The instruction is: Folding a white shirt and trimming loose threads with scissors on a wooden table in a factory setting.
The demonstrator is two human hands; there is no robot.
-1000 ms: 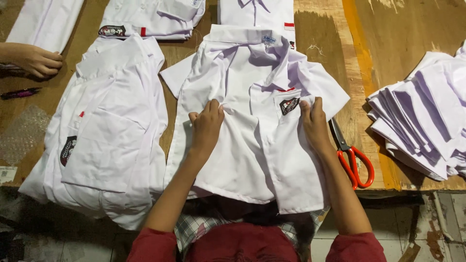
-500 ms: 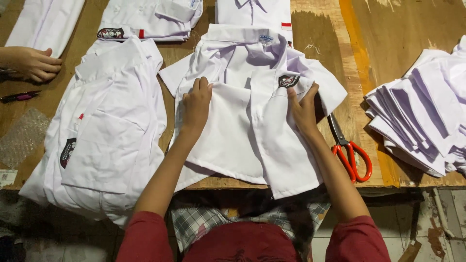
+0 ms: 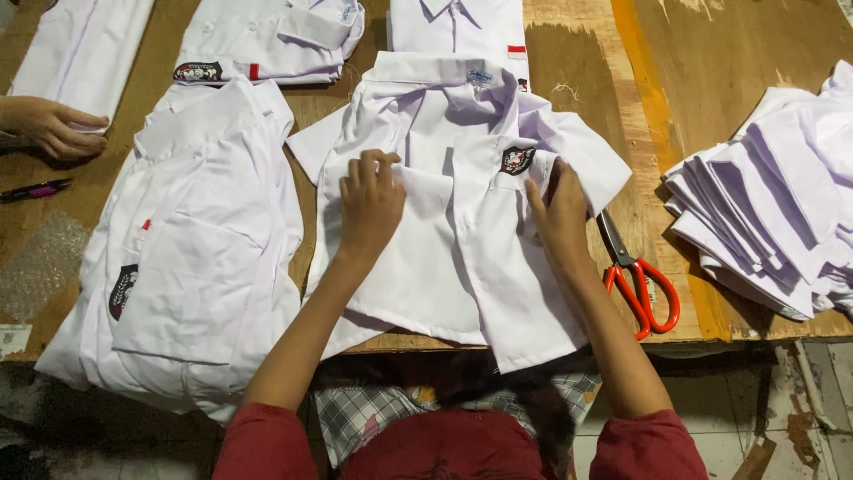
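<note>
Worn plywood of a wooden table (image 3: 569, 53) is showing between heaps of white clothing, with a streak of orange paint running away beyond the right hand. Both hands are pressing down on a white shirt (image 3: 462, 240) that is lying face up with its collar pointing away from the person and its hem hanging over the near edge. The left hand (image 3: 371, 203) is resting on the left front panel with its fingers curled, pinching a fold of the cloth. The right hand (image 3: 560, 213) is lying flatter, fingers spread and slightly bent, just beside the dark badge (image 3: 517, 160) on the chest pocket; whether it is gripping cloth I cannot tell. Red-handled scissors (image 3: 640, 284) are lying on the wood just to the right of the right hand. Farther right, a stack of folded white pieces (image 3: 773, 213) is sitting well apart. To the left of the left hand a pile of shirts (image 3: 195, 258) is lying. Beyond it another person's hand (image 3: 53, 126) is resting on white cloth, near a dark pen (image 3: 35, 189).
</note>
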